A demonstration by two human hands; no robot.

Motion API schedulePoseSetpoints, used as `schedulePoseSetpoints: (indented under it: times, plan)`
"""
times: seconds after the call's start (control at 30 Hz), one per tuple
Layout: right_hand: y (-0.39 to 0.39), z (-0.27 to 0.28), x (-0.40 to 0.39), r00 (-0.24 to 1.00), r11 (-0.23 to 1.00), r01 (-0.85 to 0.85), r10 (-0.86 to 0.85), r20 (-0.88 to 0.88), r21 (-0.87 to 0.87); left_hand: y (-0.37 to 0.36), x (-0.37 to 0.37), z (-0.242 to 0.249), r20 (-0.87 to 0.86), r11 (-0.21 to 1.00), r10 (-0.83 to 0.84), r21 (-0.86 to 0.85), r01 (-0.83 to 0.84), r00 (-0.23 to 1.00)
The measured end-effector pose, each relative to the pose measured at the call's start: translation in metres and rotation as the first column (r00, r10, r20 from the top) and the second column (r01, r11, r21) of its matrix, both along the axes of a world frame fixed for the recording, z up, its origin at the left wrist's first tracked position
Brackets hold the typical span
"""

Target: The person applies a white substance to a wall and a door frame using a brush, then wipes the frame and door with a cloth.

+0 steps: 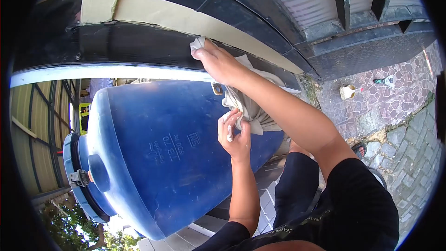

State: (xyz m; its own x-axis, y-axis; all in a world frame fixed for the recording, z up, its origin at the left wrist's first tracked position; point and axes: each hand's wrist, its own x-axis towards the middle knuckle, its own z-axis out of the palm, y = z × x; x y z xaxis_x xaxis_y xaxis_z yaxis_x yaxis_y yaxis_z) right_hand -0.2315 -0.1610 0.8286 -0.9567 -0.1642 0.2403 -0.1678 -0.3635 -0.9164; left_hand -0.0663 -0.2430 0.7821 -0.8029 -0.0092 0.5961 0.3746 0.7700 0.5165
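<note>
My right hand [216,62] is closed on a whitish end of a cloth [197,44], against the black panel [144,46]. My left hand [234,135] pinches a fold of the bunched greyish-beige cloth [255,109], and its fingers carry white smears. Whether both ends belong to one cloth is hidden behind my right forearm. The bunched part lies on a large blue plastic water tank [158,130] with raised lettering. A small metal-edged fitting [217,88] shows on the white rail beside the cloth.
A screw-on tank lid [81,176] with a clamp sits at the left. Dark metal framing [251,9] curves across the top. On the stone paving at right stand a yellowish-white container [347,92] and a green-and-clear bottle [384,81]. My sandalled foot [358,149] is below.
</note>
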Motion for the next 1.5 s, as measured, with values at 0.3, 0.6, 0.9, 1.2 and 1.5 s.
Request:
schedulePoseSetpoints:
  times: [0.3,0.6,0.9,1.2,1.5]
  plan:
    - [-0.016,-0.199,0.007,0.944,0.973,0.016,-0.090,0.316,0.231,0.009,0.005,-0.061,0.181,0.985,-0.061,0.171,0.029,0.982]
    - [0.040,-0.287,0.093,0.669,0.806,0.163,0.333,0.665,-0.569,0.030,0.025,-0.129,0.314,0.974,-0.042,0.225,-0.032,0.949]
    - [-0.017,-0.239,0.007,0.995,0.981,0.002,0.017,0.095,-0.192,0.023,-0.003,-0.136,0.240,0.945,0.024,0.310,-0.100,0.971]
    - [-0.040,-0.405,-0.017,0.868,0.985,-0.045,-0.044,0.494,0.168,-0.008,-0.042,-0.187,0.357,0.978,0.006,0.193,-0.080,0.934]
    - [-0.018,-0.480,0.046,0.514,0.996,0.017,-0.083,0.854,0.087,-0.007,-0.004,-0.258,0.629,0.954,0.015,0.224,-0.200,0.777]
